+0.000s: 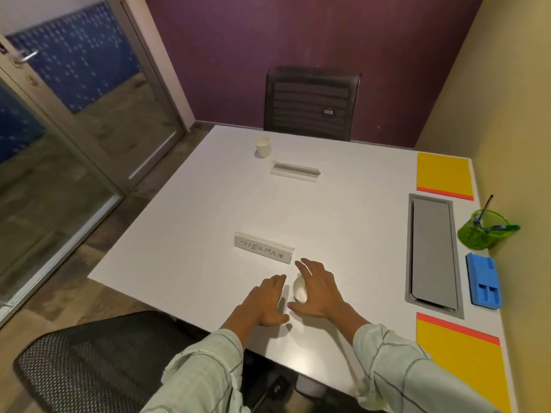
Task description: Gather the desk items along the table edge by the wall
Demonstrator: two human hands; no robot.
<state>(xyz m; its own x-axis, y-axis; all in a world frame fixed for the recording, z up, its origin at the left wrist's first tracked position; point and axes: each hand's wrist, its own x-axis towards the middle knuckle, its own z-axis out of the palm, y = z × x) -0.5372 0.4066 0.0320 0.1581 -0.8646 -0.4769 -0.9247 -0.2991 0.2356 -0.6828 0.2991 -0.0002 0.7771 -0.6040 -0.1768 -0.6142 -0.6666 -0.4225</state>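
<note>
A small white paper cup (299, 289) stands on the white table (193, 219) near the front edge. My left hand (265, 302) is just left of it, fingers spread. My right hand (317, 290) curves around its right side, fingers apart; I cannot tell if it touches the cup. Just beyond lies a clear name plate (264, 247) with handwriting. A second cup (263, 146) and a second name plate (295, 172) sit at the far side. Along the wall edge on the right are two yellow pads (444, 175) (465, 362), a green pen holder (480, 229) and a blue tray (483, 281).
A grey cable hatch (432, 251) is set into the table near the wall. One black chair (311, 102) stands at the far side, another mesh chair (83, 362) at the front left. A glass door (74, 93) is on the left.
</note>
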